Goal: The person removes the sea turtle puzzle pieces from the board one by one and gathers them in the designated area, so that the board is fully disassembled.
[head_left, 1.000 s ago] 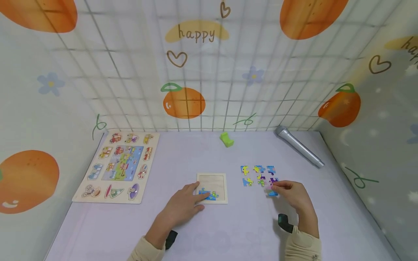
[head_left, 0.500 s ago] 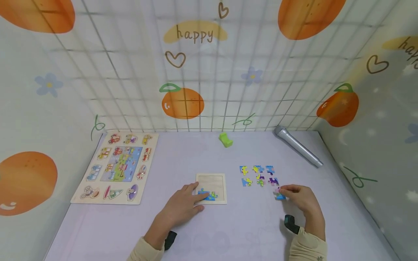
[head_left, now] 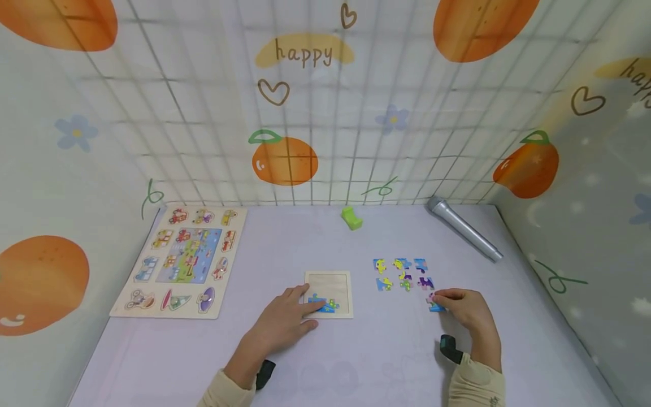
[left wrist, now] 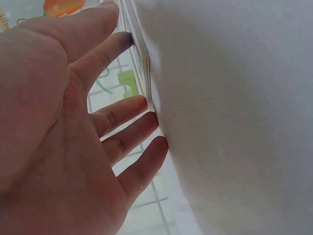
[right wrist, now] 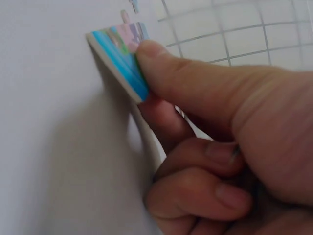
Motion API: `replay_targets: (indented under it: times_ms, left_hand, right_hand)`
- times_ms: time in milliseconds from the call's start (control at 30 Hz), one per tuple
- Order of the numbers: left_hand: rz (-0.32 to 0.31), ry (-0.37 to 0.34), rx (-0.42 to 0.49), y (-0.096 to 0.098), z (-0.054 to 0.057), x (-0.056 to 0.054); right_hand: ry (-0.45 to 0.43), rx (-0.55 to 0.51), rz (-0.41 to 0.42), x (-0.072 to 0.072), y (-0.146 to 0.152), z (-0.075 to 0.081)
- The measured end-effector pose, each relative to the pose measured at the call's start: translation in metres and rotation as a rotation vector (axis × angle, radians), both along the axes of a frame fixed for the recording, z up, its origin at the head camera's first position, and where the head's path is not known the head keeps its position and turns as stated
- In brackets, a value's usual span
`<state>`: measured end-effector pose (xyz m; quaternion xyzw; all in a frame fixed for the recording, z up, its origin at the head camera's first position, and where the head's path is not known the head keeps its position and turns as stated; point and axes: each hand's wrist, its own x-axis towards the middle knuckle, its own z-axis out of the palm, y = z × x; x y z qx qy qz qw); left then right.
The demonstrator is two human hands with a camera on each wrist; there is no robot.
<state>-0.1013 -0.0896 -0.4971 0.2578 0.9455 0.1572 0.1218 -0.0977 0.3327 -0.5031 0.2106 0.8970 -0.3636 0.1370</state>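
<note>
My right hand pinches a puzzle piece between thumb and forefinger; the piece is blue along one edge with pink above, and it tilts over the table in the right wrist view. My left hand lies over the left side of a square wooden puzzle frame, its fingers extended. One fingertip touches the joined blue and yellow puzzle pieces in the frame's lower left part. In the left wrist view the left fingers are spread, with tips at the frame's edge and the table.
Several loose puzzle pieces lie in two rows right of the frame. A green block stands at the back, and a silver microphone lies at the back right. A wooden picture board is on the left.
My right hand has moved a little to the right with the pinched piece, away from the loose rows, then stayed nearly still. The left hand has kept its place on the frame.
</note>
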Motion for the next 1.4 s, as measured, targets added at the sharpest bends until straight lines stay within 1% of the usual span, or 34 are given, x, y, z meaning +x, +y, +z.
replay_targets:
  times_ms: [300,533,800,933,1200,1400]
  left_hand:
    - [0.002,-0.004,0.008,0.000,-0.001,-0.001]
    - [0.008,-0.014,0.009,0.000,0.001,-0.001]
    - [0.007,-0.013,0.008,0.001,0.001,-0.001]
    - [0.009,-0.017,0.014,0.001,0.002,0.000]
    - [0.009,-0.021,0.007,0.001,0.000,-0.001]
    - [0.009,-0.021,0.010,0.000,-0.001,-0.001]
  right_hand:
    - [0.004,0.041,-0.004,-0.002,-0.005,0.003]
    - [-0.018,0.009,-0.059,-0.002,-0.007,0.001]
    - [-0.020,-0.005,-0.079,-0.002,-0.009,0.003]
    - [-0.020,0.004,-0.081,-0.002,-0.010,0.003]
    - [-0.016,0.029,-0.120,-0.004,-0.014,0.003]
    - [-0.006,0.045,-0.110,-0.004,-0.014,0.003]
